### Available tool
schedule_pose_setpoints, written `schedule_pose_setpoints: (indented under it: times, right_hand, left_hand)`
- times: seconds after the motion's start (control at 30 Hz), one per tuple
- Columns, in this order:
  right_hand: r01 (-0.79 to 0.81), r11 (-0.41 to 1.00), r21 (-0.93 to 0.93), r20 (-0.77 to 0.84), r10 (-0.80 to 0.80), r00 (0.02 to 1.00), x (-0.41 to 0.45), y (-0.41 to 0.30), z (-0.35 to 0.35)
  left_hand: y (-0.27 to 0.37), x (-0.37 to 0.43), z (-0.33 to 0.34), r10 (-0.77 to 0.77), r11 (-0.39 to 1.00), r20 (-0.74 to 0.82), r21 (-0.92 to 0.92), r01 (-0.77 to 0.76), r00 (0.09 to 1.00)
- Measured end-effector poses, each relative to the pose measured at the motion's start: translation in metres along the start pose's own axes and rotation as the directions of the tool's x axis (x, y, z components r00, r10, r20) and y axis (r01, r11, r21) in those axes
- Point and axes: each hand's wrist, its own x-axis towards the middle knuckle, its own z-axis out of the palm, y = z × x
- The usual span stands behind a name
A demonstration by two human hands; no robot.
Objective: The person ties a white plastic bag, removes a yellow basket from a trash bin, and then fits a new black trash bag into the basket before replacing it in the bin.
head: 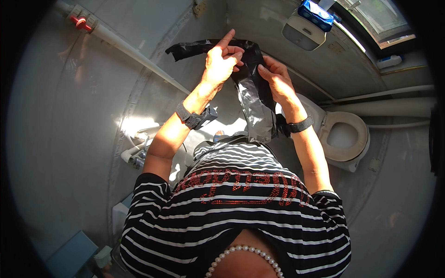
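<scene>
A long, folded black plastic bag [255,104] hangs in front of me, creased and shiny in the sunlight. Its upper part bends over to the left in a narrow strip, and its lower end reaches my striped shirt. My right hand [276,74] pinches the bag's right edge between thumb and fingers. Over the upper fold is my left hand [222,59], index finger stretched out and the other fingers curled near the thumb. Whether those curled fingers grip the plastic cannot be made out. Both wrists wear dark straps; the left strap [193,116] carries a small box.
A toilet with a padded seat [342,153] stands to the right. A white pipe with a red-handled valve [80,23] runs along the left wall. Pipe fittings [134,154] sit low at left. A dispenser [303,33] bearing a blue packet [315,15] hangs near the window [379,19].
</scene>
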Motion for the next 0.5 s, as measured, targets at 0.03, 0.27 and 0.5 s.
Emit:
schedule_pose_setpoints:
  times: [0.03, 0.27, 0.5]
  right_hand:
    - [0.01, 0.999, 0.037, -0.029, -0.008, 1.0, -0.002, -0.001, 0.0]
    - [0.059, 0.979, 0.194, -0.027, -0.055, 0.998, 0.0, 0.008, -0.013]
    - [0.135, 0.968, -0.213, -0.223, -0.183, 0.958, -0.006, 0.007, -0.006]
  left_hand:
    - [0.0, -0.001, -0.001, 0.021, 0.997, -0.008, 0.072, -0.02, 1.0]
    - [-0.02, -0.02, 0.005, -0.474, 0.833, -0.048, -0.349, 0.43, 0.879]
    - [-0.024, -0.023, 0.019, -0.173, 0.817, 0.022, -0.555, 0.156, 0.985]
